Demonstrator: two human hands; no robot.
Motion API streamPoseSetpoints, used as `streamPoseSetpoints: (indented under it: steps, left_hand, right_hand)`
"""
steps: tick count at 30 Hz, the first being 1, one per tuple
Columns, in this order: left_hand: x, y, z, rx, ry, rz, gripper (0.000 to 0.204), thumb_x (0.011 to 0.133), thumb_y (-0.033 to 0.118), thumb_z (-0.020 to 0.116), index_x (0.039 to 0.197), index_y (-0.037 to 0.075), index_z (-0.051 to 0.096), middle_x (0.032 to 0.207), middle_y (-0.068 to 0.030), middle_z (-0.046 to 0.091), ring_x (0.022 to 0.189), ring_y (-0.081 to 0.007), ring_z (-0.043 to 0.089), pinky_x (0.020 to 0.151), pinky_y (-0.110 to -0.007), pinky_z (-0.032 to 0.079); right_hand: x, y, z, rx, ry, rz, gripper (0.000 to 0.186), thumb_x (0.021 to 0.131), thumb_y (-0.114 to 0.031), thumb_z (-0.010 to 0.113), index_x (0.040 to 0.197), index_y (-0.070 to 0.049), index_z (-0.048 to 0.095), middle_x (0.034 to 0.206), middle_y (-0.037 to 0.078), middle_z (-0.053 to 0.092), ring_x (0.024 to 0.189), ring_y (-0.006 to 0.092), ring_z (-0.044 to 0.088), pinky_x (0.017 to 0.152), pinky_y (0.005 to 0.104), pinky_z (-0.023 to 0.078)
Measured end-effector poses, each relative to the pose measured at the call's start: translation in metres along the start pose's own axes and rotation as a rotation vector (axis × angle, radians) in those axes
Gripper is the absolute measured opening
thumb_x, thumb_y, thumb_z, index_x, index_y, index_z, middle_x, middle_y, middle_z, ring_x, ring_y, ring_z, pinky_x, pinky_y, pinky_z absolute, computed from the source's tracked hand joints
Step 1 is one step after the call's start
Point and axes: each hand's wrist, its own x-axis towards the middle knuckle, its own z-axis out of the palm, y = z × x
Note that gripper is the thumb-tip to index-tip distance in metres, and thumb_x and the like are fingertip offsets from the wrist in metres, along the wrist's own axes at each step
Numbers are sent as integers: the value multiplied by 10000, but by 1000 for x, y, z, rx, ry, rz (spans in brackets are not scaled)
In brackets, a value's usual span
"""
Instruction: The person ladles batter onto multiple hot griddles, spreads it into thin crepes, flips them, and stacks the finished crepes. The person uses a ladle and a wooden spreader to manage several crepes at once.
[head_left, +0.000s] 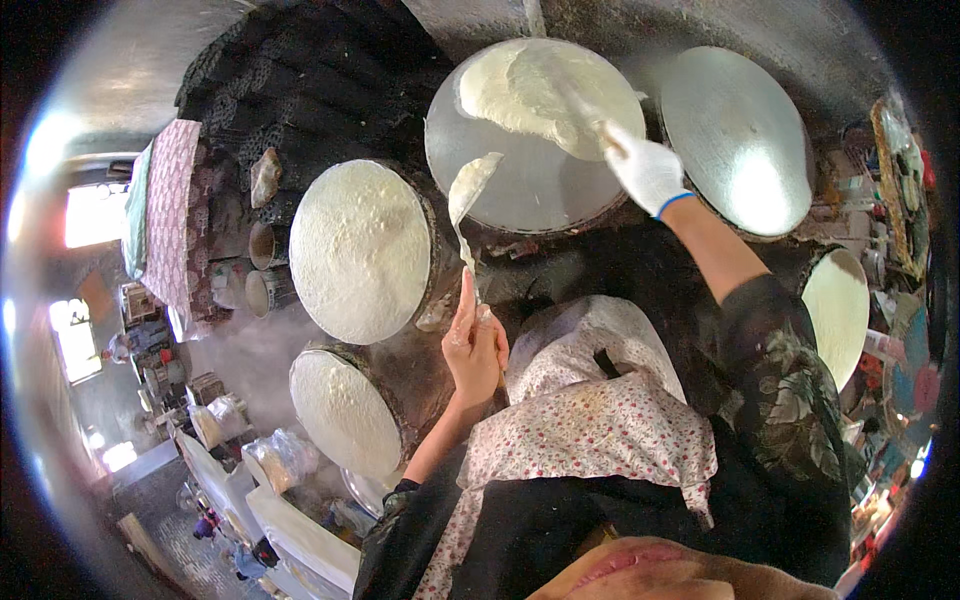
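My left hand [474, 345] is closed around the handle of a batter-coated ladle [471, 188], its index finger stretched along it. The ladle's head overlaps the near left part of a large round griddle [555, 195]. Pale batter [505, 92] covers the griddle's far part; its near part is bare metal. My right hand [643, 170], in a white glove with a blue cuff edge, is closed at the griddle's right side. From it a motion-blurred tool [575, 95], apparently a spreader, reaches over the batter; its exact shape is smeared.
Two batter-covered griddles [360, 252] [345, 412] stand on the left, and another [836, 312] at the far right. A bare griddle [737, 140] is at the back right. Dark stacked tubular pieces [290, 95] fill the back left. A flowered apron [590, 430] covers my lap.
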Motion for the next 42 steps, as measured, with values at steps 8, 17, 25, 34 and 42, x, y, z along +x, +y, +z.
streamPoseSetpoints:
  steps: [8,17,25,34,42]
  left_hand:
    - [-8,2,19,-23,57,19,551,1120,63,452,1655,56,320,587,32,502,442,-41,417,439,-210,347]
    - [-14,5,31,-23,148,-52,573,1084,-1,426,1648,39,330,579,27,507,445,-42,437,428,-217,351]
    - [-18,5,27,-29,150,-106,582,1054,-32,424,1630,-13,342,573,31,496,438,-44,419,428,-218,332]
    - [-16,-1,18,-22,174,-146,587,1046,-31,428,1627,-17,347,577,29,496,444,-43,404,425,-227,335]
    - [0,-8,9,134,285,-199,576,1054,-2,449,1622,-16,357,570,35,478,444,-44,404,411,-238,347]
  right_hand:
    - [14,10,0,59,-119,-187,380,1002,-320,551,1368,-269,643,882,162,754,732,351,737,679,483,589]
    - [12,4,-18,184,-378,-346,451,997,-373,599,1429,-252,647,1094,193,753,925,366,742,854,452,571]
    - [27,0,-1,328,-255,-406,461,979,-377,584,1417,-251,656,1021,204,757,897,404,729,840,494,575]
    - [42,-4,-12,265,-220,-135,533,1025,-442,523,1429,-113,640,1188,252,717,1022,384,723,909,421,562]
    - [62,2,-3,526,-484,-210,478,986,-371,643,1433,-201,665,1350,115,720,1211,220,695,1073,337,500]
